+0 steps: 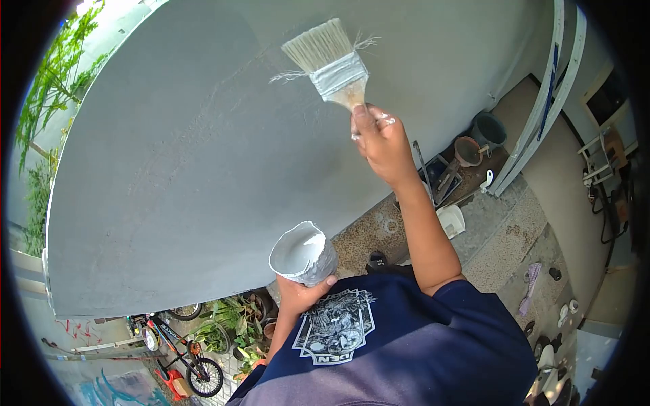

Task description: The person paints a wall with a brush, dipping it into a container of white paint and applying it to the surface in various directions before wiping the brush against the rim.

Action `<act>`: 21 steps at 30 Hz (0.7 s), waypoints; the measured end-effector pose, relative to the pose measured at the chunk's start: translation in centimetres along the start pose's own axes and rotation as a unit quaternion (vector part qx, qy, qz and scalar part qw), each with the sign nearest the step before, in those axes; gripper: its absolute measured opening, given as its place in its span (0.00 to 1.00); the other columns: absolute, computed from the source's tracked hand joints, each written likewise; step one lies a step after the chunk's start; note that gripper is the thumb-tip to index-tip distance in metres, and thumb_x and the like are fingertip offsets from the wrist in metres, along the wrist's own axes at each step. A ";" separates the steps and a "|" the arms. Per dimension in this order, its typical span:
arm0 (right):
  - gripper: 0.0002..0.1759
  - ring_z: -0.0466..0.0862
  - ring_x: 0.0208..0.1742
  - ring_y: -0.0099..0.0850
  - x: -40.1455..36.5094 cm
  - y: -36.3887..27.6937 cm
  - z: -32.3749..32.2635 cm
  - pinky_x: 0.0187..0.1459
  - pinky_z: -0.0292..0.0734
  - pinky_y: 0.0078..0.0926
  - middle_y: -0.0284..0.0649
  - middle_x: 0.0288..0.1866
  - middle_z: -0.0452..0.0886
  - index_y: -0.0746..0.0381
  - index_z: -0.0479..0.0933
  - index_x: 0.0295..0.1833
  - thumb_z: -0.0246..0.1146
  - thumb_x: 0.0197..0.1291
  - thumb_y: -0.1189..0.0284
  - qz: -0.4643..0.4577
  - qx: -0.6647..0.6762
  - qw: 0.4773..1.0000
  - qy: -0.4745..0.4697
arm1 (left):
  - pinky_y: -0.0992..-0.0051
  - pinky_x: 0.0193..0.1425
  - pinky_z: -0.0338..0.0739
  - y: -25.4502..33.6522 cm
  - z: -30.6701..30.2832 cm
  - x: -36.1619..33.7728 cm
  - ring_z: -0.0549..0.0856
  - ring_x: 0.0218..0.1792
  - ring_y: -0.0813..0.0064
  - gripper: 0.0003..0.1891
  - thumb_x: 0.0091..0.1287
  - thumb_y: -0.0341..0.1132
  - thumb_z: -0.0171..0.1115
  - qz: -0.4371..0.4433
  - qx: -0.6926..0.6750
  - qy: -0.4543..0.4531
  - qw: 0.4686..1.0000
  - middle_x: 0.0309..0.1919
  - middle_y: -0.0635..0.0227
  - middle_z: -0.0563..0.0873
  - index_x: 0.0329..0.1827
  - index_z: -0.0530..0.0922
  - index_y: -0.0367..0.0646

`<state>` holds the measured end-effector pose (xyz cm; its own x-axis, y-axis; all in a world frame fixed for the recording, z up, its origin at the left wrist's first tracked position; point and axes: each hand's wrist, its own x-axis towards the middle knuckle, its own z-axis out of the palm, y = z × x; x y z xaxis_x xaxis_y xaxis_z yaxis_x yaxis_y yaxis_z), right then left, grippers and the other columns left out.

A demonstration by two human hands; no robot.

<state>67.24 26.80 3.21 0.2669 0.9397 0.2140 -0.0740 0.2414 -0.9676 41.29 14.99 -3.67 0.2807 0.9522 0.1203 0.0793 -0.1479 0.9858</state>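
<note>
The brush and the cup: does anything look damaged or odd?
The brush in the right hand has stray bristles sticking out sideways at both edges, so it looks worn. The cup in the left hand has a bent, uneven rim and is smeared with paint.

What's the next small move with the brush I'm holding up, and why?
Probably bring the brush down to the cup and dip it. Its bristles look pale, dry and splayed, with stray hairs. The cup in the left hand holds pale paint, and the right hand has the brush up at the wall.
</note>
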 end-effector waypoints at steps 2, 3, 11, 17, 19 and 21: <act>0.25 0.67 0.25 0.19 0.8 3.0 0.6 0.30 0.67 0.23 0.30 0.22 0.71 0.64 0.72 0.31 0.57 0.76 0.55 0.002 -0.023 1.000 -0.007 | 0.65 0.63 0.77 0.3 0.3 0.3 0.84 0.56 0.64 0.42 0.47 0.39 0.84 0.006 0.002 -0.004 1.000 0.55 0.55 0.84 0.64 0.73 0.30; 0.24 0.68 0.25 0.22 1.2 8.5 1.0 0.31 0.69 0.26 0.33 0.23 0.72 0.65 0.73 0.32 0.56 0.76 0.56 0.019 -0.068 0.997 -0.009 | 0.65 0.63 0.77 0.3 0.6 0.3 0.84 0.56 0.63 0.42 0.47 0.39 0.84 0.027 0.009 0.008 1.000 0.55 0.55 0.84 0.64 0.74 0.30; 0.31 0.86 0.46 0.55 -9.0 33.2 -3.6 0.48 0.78 0.44 0.60 0.41 0.86 0.73 0.82 0.48 0.55 0.74 0.50 0.332 -0.233 0.909 0.097 | 0.64 0.66 0.74 0.7 0.5 0.1 0.82 0.59 0.64 0.45 0.46 0.38 0.85 0.008 0.011 -0.002 1.000 0.58 0.55 0.82 0.66 0.71 0.31; 0.26 0.71 0.23 0.22 -2.9 7.3 -1.1 0.29 0.69 0.27 0.32 0.22 0.74 0.65 0.75 0.33 0.56 0.76 0.53 0.089 -0.022 0.995 0.041 | 0.63 0.67 0.75 -0.1 0.3 0.0 0.83 0.59 0.64 0.44 0.47 0.38 0.84 0.001 -0.020 0.007 1.000 0.58 0.55 0.82 0.66 0.71 0.31; 0.26 0.68 0.23 0.19 -2.2 3.3 -0.3 0.28 0.68 0.25 0.30 0.21 0.70 0.63 0.73 0.31 0.56 0.76 0.53 0.039 0.020 0.998 0.050 | 0.62 0.67 0.74 -0.3 0.0 0.2 0.82 0.60 0.63 0.46 0.47 0.41 0.84 -0.011 -0.021 -0.010 1.000 0.59 0.55 0.81 0.68 0.69 0.31; 0.27 0.69 0.23 0.21 -0.9 2.2 0.2 0.28 0.67 0.24 0.32 0.21 0.72 0.63 0.73 0.31 0.55 0.77 0.52 0.008 0.001 0.999 0.053 | 0.61 0.67 0.74 -0.5 -0.3 0.3 0.81 0.60 0.62 0.48 0.47 0.43 0.85 -0.019 -0.020 -0.028 0.999 0.60 0.55 0.80 0.69 0.68 0.30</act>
<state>66.69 26.53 0.89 0.3662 0.9124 0.1825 -0.0814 0.2268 -0.9705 41.06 15.48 -4.09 0.3312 0.9405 0.0765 0.0538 -0.0997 0.9936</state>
